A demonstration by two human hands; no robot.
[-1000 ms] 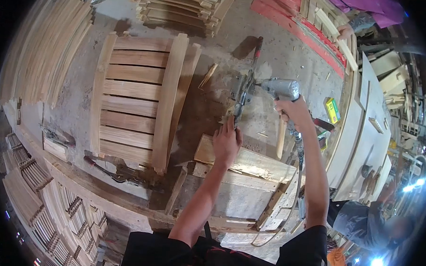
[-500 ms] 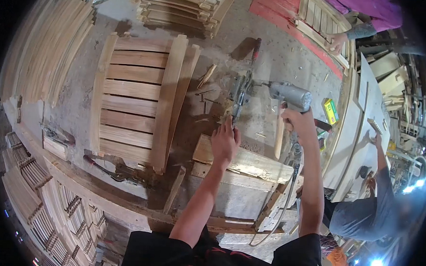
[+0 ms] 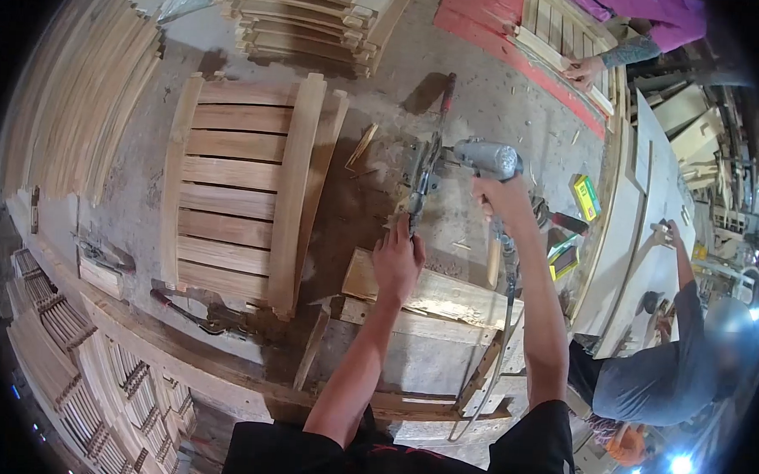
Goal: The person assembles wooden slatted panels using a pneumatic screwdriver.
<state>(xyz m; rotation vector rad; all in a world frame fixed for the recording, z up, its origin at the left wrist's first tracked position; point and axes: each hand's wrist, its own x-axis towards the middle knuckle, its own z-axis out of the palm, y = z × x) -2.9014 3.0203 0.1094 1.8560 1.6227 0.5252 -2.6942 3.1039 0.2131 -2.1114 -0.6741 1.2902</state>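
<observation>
My right hand (image 3: 500, 202) is wrapped round the handle of a grey pneumatic tool (image 3: 490, 158), whose hose (image 3: 506, 327) runs down toward me. The tool's nose points left, close to a metal clamp (image 3: 424, 175) on the worktop. My left hand (image 3: 398, 260) has its fingers at the clamp's lower end; what they grip there is partly hidden. Left of the clamp lies a slatted wooden panel (image 3: 232, 201) with a loose board along its right side. A wooden handle (image 3: 494, 261) lies below my right hand.
Stacked slats (image 3: 81, 97) fill the far left, with more wood (image 3: 308, 22) at the top. Green-yellow boxes (image 3: 586, 199) sit at the right. A co-worker's hand (image 3: 585, 72) is at another panel top right; a second person (image 3: 662, 368) stands at the right. Another clamp (image 3: 198, 315) lies lower left.
My right hand and the tool have moved left and up, closer to the clamp. My left hand has shifted slightly. The second person's raised hand has moved a little upward.
</observation>
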